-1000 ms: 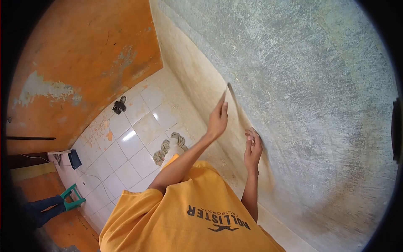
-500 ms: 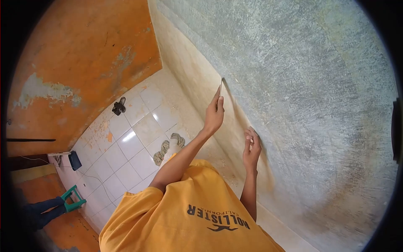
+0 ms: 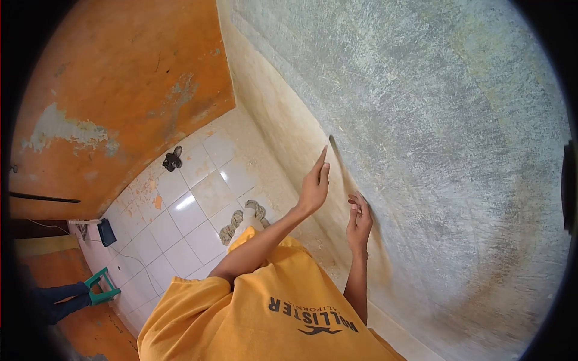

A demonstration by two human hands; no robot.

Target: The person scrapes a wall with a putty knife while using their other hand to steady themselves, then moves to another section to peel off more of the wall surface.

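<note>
My left hand (image 3: 313, 188) is raised close to the wall, closed round a thin flat tool (image 3: 329, 142) seen almost edge-on. The tool's tip is at the border between the rough grey-green wall (image 3: 433, 132) and its smooth pale lower band (image 3: 280, 90). Lower right of it, my right hand (image 3: 359, 224) rests its loosely bent fingertips near the same wall. Its thumb is apart from the fingers, and nothing shows in it.
An orange wall (image 3: 132, 72) with peeled patches meets the white tiled floor (image 3: 186, 228). On the floor lie a dark object (image 3: 173, 159), flakes and a dark blue container (image 3: 106, 233). At lower left, a person's legs (image 3: 60, 298) are beside a green stool (image 3: 103, 287).
My left hand and the tool have moved down and slightly right along the wall. My right hand has shifted slightly down in view. The view itself has moved a little.
</note>
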